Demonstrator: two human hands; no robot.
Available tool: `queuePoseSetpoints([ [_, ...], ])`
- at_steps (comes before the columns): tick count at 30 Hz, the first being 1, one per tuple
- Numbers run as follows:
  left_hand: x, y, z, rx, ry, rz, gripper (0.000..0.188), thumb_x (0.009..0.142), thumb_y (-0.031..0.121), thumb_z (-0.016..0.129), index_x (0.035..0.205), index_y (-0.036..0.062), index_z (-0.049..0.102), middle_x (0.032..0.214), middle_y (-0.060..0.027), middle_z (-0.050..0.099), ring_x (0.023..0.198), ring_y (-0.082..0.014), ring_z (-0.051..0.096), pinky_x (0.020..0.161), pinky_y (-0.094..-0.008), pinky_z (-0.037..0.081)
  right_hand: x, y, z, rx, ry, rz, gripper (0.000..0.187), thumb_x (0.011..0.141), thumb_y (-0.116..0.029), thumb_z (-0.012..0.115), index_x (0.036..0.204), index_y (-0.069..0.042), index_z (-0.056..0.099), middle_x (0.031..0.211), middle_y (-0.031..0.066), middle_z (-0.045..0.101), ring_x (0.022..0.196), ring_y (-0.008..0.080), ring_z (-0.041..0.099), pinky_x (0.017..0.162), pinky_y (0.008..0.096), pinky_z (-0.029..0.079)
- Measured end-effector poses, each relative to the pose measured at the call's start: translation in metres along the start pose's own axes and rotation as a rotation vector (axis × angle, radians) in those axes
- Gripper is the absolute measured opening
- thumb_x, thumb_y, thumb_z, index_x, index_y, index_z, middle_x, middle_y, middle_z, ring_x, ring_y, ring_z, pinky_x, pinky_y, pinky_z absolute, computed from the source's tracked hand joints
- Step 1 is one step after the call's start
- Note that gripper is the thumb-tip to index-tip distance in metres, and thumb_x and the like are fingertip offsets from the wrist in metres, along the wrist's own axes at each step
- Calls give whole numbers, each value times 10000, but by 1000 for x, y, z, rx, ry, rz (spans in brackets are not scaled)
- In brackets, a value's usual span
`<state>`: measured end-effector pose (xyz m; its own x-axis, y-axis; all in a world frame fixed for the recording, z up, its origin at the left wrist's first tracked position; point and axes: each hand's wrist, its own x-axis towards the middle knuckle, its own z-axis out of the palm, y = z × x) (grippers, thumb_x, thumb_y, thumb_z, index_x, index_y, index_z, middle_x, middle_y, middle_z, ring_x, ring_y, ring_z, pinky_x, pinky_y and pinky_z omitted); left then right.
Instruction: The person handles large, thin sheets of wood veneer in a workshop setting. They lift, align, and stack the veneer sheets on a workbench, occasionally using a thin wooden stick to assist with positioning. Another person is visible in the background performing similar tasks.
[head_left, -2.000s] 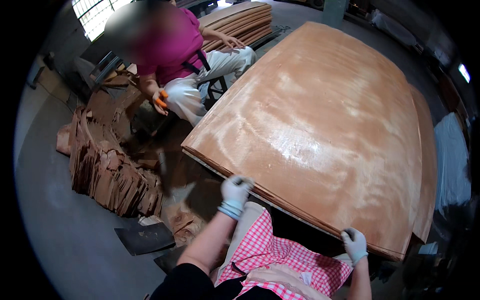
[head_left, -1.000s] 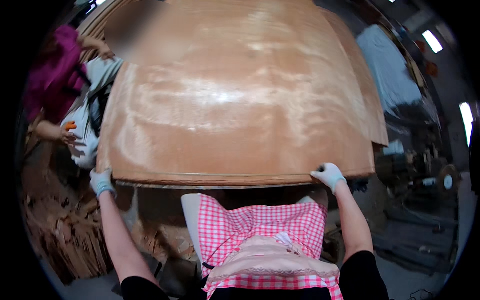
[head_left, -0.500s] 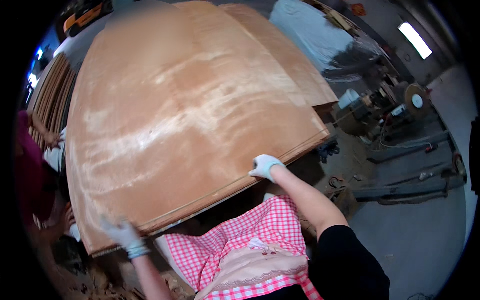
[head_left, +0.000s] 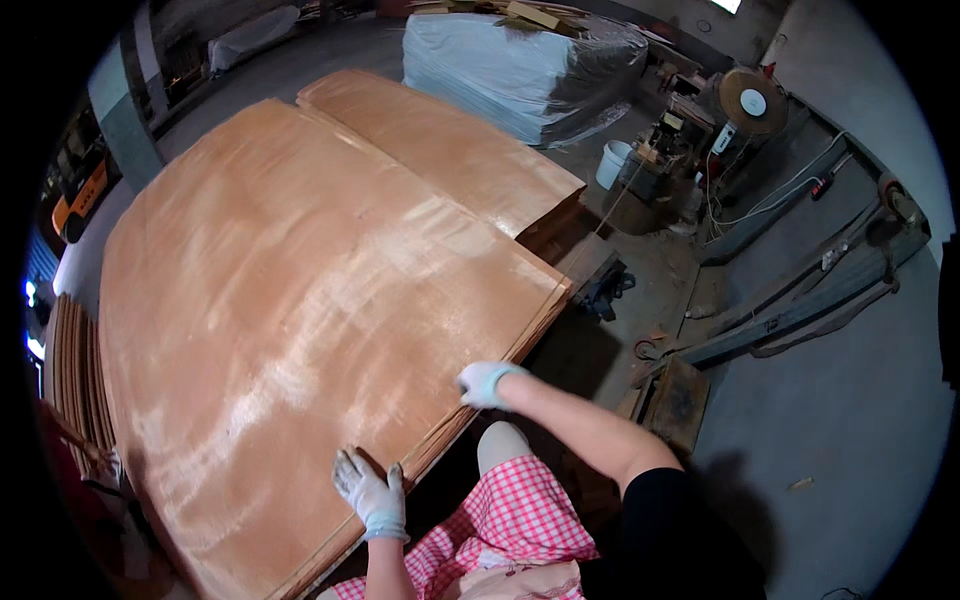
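A stack of large, thin reddish-brown wood veneer sheets point(head_left: 300, 280) spreads out in front of me, with pale streaks across the top sheet. Near the stack's front edge, my left hand point(head_left: 374, 494), in a whitish glove with dirty fingertips, lies on the top sheet with its fingers spread. Farther right along that edge is my gloved right hand point(head_left: 484, 384), its fingers curled at the sheet's rim and closed on it. The undersides of its fingers are hidden.
Behind stands a second veneer stack point(head_left: 450, 150) and a plastic-wrapped pile point(head_left: 480, 70). To the right are a white bucket point(head_left: 612, 165), a round fan point(head_left: 752, 103) and a metal frame point(head_left: 790, 320). Another person's arm point(head_left: 80, 440) shows at the left.
My left hand has moved right from the stack's left corner and now lies flat on the top sheet. My right hand stays at the front edge. The view has turned rightward.
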<state>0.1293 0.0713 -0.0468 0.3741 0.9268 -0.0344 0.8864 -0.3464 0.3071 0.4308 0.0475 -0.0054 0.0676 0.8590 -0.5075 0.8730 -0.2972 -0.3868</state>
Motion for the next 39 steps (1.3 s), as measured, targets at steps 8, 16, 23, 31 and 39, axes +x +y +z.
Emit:
queuePoseSetpoints([
  [8,-1,-2,-5,50,-74,-33,900,809,387,661,1471,-33,218,1540,-249,179,1434,-385,144,1182,-475,80,-28,194,-121,-118,134,331,312,820,-229,580,1097,-126,678,1114,127,669,1028,303,632,896,396,493],
  [16,-1,1,-6,74,-81,-24,892,797,351,667,1475,-24,225,1537,-259,182,1431,-400,146,1177,-472,85,15,257,-89,76,252,576,354,816,-222,620,1127,-59,663,1169,186,633,1083,366,603,916,422,487],
  [23,-5,-2,-6,101,-64,-13,879,805,362,664,1477,-10,237,1533,-264,190,1429,-401,154,1175,-473,95,-3,272,-14,708,1018,699,235,864,-208,631,988,-9,646,934,161,686,867,300,643,784,387,496],
  [31,-6,0,-6,84,-69,-21,862,817,382,647,1469,-19,249,1532,-264,195,1437,-388,135,1178,-475,78,-42,207,177,1064,949,622,206,887,-220,631,938,-21,640,926,142,686,880,273,650,813,373,497],
  [39,-1,0,0,106,-91,10,850,844,403,617,1475,-18,235,1534,-272,179,1433,-404,130,1177,-478,81,-50,210,265,1135,870,746,187,873,-209,644,969,-53,681,958,126,698,903,251,655,821,348,500],
])
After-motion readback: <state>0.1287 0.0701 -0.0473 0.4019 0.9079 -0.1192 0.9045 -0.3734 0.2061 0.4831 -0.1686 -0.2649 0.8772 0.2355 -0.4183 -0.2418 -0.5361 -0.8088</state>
